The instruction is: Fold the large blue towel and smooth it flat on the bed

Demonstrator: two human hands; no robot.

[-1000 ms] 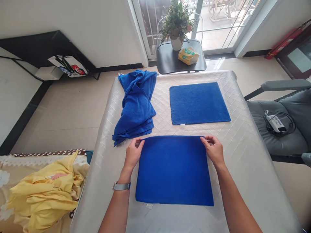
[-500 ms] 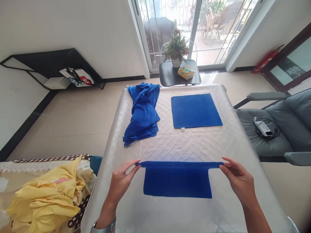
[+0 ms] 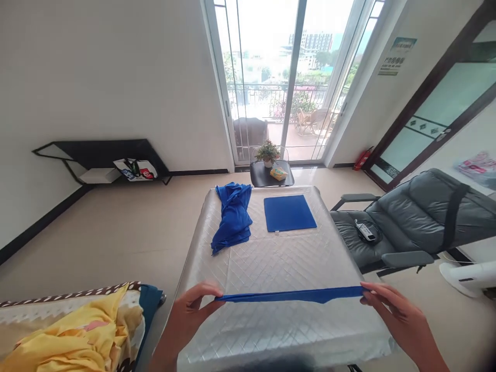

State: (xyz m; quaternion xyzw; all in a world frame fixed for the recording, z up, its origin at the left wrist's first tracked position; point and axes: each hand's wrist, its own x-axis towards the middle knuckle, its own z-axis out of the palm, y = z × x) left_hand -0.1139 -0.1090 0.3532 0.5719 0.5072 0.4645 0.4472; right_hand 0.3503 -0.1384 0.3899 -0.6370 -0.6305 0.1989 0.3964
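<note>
A blue towel [image 3: 294, 295] is stretched out level between my hands above the near end of the quilted silver table [image 3: 271, 263]; I see it edge-on as a thin band. My left hand [image 3: 186, 318] pinches its left corner with thumb and fingers. Its right corner sits in the pinch of my right hand [image 3: 399, 320]. Farther up the table lies a folded blue towel [image 3: 289, 213], flat and square. To its left is a crumpled heap of blue towels [image 3: 232, 217].
A grey recliner [image 3: 406, 222] with a charger on its seat stands right of the table. A small black table [image 3: 271, 173] with a plant and tissue pack stands at the far end before glass doors. Yellow cloth [image 3: 73, 338] lies on a surface at lower left.
Both hands have lifted the towel's far corners off the table and drawn them toward me. The towel went from lying flat to hanging level in the air. My view tilted upward.
</note>
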